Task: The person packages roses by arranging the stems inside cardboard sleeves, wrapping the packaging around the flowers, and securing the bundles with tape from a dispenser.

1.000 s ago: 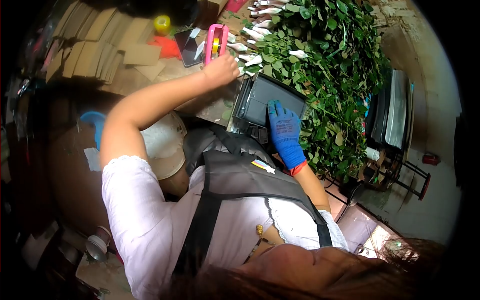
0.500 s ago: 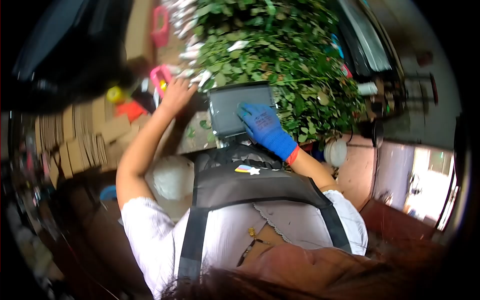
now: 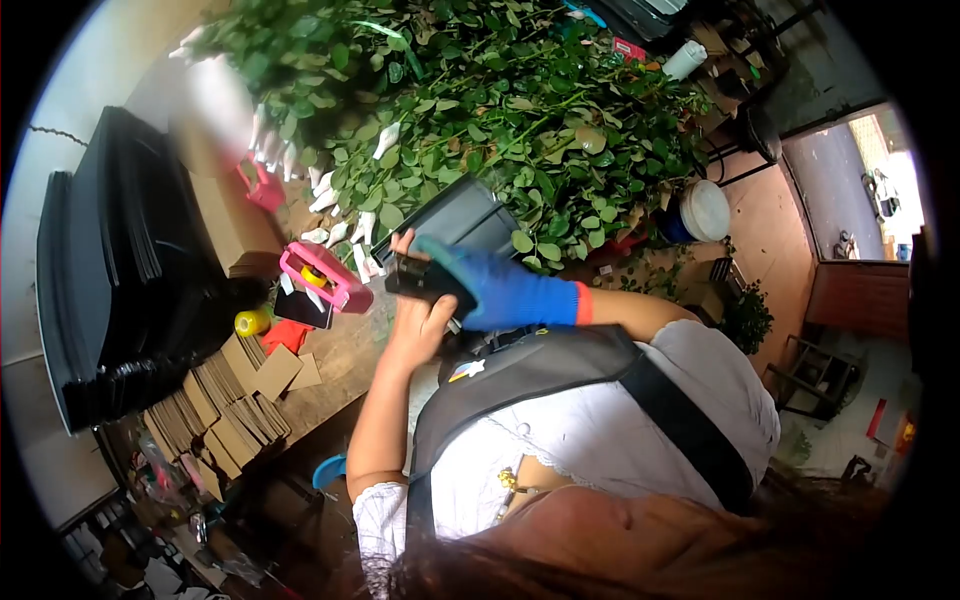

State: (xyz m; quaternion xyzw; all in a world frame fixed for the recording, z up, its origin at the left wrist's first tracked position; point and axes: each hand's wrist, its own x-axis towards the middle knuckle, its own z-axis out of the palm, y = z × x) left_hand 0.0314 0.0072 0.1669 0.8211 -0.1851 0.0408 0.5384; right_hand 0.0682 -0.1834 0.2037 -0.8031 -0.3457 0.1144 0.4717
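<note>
My left hand point(image 3: 412, 335), bare, is closed around a small black object point(image 3: 425, 280) whose kind I cannot make out, with the thumb on its near side and fingertips beyond it. My right hand point(image 3: 505, 290), in a blue knitted glove with an orange cuff, presses against the same object from the right; its fingertips are partly hidden. Just beyond both hands is a dark grey plastic tray point(image 3: 465, 222), tilted in view. Leafy green rose stems point(image 3: 480, 120) lie piled behind it, and white-wrapped flower heads point(image 3: 340, 232) stick out on the left.
A pink tape dispenser point(image 3: 340, 278) stands left of my hands, near a yellow tape roll point(image 3: 252, 322) and a red piece point(image 3: 287, 336). Cardboard pieces point(image 3: 230, 400) line the table's left side; black sheets point(image 3: 130, 270) stand beyond. A white bucket point(image 3: 705, 210) is at right.
My left hand has come from beside the pink dispenser to my right hand, now with the black object. The gloved hand has moved off the tray's middle. The view has turned.
</note>
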